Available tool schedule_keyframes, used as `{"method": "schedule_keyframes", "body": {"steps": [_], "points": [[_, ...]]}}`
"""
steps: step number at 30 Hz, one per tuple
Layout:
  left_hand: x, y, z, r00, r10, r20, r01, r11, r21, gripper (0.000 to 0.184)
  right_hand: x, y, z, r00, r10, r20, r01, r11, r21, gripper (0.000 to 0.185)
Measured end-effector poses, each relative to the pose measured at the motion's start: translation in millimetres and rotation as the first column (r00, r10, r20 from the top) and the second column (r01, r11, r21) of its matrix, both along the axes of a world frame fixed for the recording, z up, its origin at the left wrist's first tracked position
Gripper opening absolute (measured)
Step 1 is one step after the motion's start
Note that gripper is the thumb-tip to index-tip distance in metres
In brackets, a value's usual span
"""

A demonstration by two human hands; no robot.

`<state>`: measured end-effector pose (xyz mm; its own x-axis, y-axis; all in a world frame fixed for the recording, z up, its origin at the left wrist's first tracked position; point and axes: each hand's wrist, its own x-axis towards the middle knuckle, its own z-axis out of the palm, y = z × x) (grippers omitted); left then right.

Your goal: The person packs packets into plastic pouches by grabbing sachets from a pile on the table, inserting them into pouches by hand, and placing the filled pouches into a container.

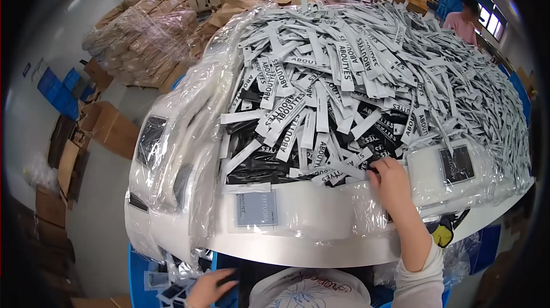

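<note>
Head view: right hand (391, 182) touches sachets (347, 169), grip unclear; left hand (209, 289), fingers parted, hangs near packets (170, 292).

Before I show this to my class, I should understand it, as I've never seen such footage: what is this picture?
No machine here: a person wears one camera on the head, looking forward and down. On the table lies a big heap of narrow packets, with wrapped bundles along its near and left sides. The person's right hand is at the heap's near edge; the left hand is low, below the table's edge. Whether either holds anything, I can't tell.
</note>
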<state>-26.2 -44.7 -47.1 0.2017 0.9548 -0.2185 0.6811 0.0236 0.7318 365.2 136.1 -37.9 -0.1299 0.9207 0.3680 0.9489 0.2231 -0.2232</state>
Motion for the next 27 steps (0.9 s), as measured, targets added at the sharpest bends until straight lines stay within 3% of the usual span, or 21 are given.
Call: {"method": "schedule_keyframes", "body": {"steps": [1,2,3,4,6,8,12,15,17,21,22,25,26,27], "points": [[18.3,15.3,-2.3,0.995,-0.001,0.101,0.011,0.996,-0.09,0.02,-2.3,-1.5,2.4,1.0,-0.005,-0.022,0.005,1.0,0.013,0.018],[34.2,35.6,2.8,0.997,-0.04,0.06,0.042,0.999,-0.027,0.02,-3.2,-2.2,-0.7,1.0,0.007,-0.006,-0.007,1.0,-0.005,0.018],[45.9,58.6,-10.8,1.0,-0.025,-0.01,0.026,0.966,0.258,0.021,-3.9,-3.1,-8.2,1.0,0.017,0.009,-0.017,1.0,-0.024,0.018],[60.5,88.9,-9.2,0.997,0.069,-0.023,-0.053,0.909,0.414,0.02,-4.2,-3.8,-15.0,0.999,0.025,0.025,-0.024,0.999,-0.043,0.018],[70.9,142.8,-28.5,0.976,0.189,-0.113,-0.092,0.818,0.568,0.028,-6.5,-3.1,-22.0,0.997,0.056,0.047,-0.054,0.997,-0.055,0.019],[74.8,174.9,-41.2,0.929,0.272,-0.252,-0.065,0.788,0.612,0.04,-7.8,-0.7,-27.7,0.991,0.099,0.09,-0.097,0.995,-0.029,0.019],[66.1,192.1,-44.1,0.896,0.183,-0.405,0.035,0.88,0.474,0.05,-5.4,0.8,-24.3,0.987,0.155,0.034,-0.154,0.988,-0.02,0.014],[58.4,200.6,-44.9,0.914,0.084,-0.398,0.111,0.89,0.442,0.044,-11.0,-2.8,-14.9,0.992,0.119,-0.052,-0.123,0.989,-0.087,0.009],[56.3,204.0,-49.6,0.927,0.065,-0.368,0.111,0.892,0.438,0.036,-13.8,-10.1,-3.1,0.959,0.177,-0.222,-0.184,0.983,-0.011,0.009],[60.9,202.5,-48.5,0.949,0.058,-0.311,0.117,0.848,0.517,0.021,-8.0,-22.9,25.0,0.792,0.221,-0.568,-0.278,0.96,-0.015,0.015],[61.9,200.4,-44.0,0.951,0.068,-0.301,0.126,0.804,0.581,0.021,-2.0,-26.1,30.9,0.773,0.102,-0.626,-0.256,0.953,-0.162,0.013],[64.9,200.7,-28.5,0.959,0.038,-0.281,0.154,0.763,0.628,0.021,10.2,-26.2,27.5,0.455,-0.146,-0.878,-0.281,0.912,-0.297,0.009],[67.7,204.3,-23.8,0.965,0.023,-0.26,0.162,0.729,0.665,0.023,12.4,-19.9,24.3,0.423,0.016,-0.906,-0.32,0.938,-0.133,0.007],[71.8,209.6,-21.3,0.958,0.067,-0.278,0.158,0.687,0.709,0.023,10.2,-15.9,26.9,0.342,0.034,-0.939,-0.297,0.952,-0.074,0.009]]}}
